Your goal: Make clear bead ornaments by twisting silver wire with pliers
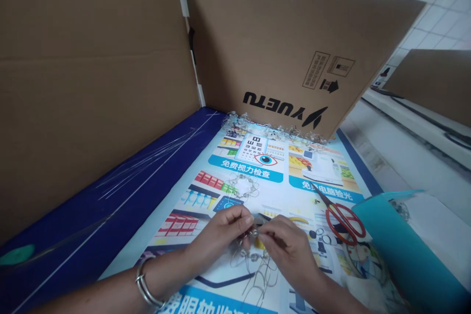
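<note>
My left hand [221, 235] and my right hand [283, 250] meet above a printed poster [235, 299], both pinching thin wire with a small silvery bead [253, 233] between the fingertips. Loose wire strands [255, 274] with beads hang below them onto the poster. A metal bangle [145, 284] circles my left wrist. Just ahead lies a ring of beaded wire [243, 186]. Red-handled scissors [340, 221] rest to the right of my right hand.
A long heap of beaded wire [272, 130] lies along the poster's far edge against a cardboard panel [294, 44]. Thin loose wires [147, 167] cross a dark blue mat [91, 206] on the left. A teal folder [397, 245] stands at the right.
</note>
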### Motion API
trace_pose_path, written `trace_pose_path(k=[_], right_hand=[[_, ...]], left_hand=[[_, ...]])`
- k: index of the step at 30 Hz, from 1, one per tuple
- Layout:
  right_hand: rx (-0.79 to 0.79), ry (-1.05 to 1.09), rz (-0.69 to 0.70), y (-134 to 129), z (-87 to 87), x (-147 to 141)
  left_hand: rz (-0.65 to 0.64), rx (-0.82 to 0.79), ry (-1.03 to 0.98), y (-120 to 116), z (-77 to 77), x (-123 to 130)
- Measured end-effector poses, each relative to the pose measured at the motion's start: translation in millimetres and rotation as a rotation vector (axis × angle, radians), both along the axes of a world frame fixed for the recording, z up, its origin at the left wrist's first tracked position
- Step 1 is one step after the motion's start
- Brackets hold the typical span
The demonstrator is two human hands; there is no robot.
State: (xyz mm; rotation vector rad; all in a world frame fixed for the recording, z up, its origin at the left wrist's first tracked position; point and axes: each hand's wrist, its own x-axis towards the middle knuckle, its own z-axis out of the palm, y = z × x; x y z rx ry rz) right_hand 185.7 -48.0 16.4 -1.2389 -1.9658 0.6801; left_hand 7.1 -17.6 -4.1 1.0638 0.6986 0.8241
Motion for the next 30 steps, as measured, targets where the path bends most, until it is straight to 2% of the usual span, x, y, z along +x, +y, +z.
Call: trace_pose_path(k=[8, 16, 23, 26, 30], right_hand=[[-0.006, -0.013, 0.015, 2, -3.4, -1], [0.04, -0.04, 0.029, 3, -6.0, -3], [0.128, -0.086, 0.061, 3, -5.6, 2], [0.212, -0.181, 0.045, 5, 1.3, 13], [0.234, -0.506, -0.028, 10, 15.8, 32]], left_hand=[[0.001, 0.011, 0.109, 2, 0.4, -4], [-0.028, 0.051, 0.101, 4, -4.3, -6], [0.007, 0.036, 0.092, 2, 2.4, -6], [0.034, 0.019, 0.092, 3, 4.5, -7], [0.081, 0.015, 0.098, 5, 2.7, -9]])
